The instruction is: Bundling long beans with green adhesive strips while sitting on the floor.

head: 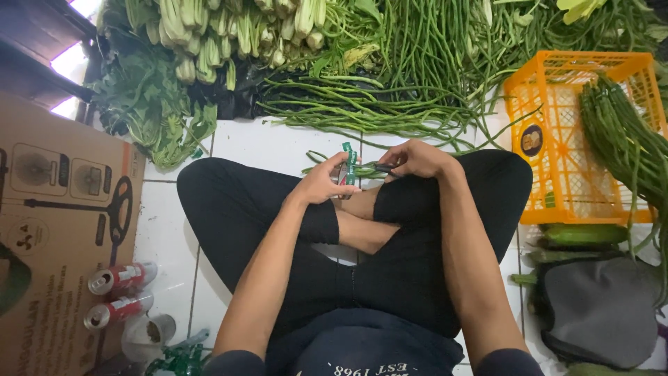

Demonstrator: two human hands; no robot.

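- My left hand [321, 182] is curled nearly closed, thumb and fingers pinching a small roll of green tape [349, 161] that stands up just past my fingertips.
- My right hand [416, 159] is also closed, fingers bent inward onto a thin dark thing [384, 168] just beside the tape; it is too small to tell what it is.
- Both hands meet over my crossed legs, almost touching, with a few long beans [327, 166] on the tile just beyond my left hand.
- The tape looks light and stiff as a roll, but I judge its loose end limp and sticky, so I keep my grip on the roll's edges and off the tacky face.
- The beans look thin, bendy and easy to snap, so I would take them near the middle as a bunch.
- Far past my right hand stands an orange crate [557, 139] with more beans draped over it.
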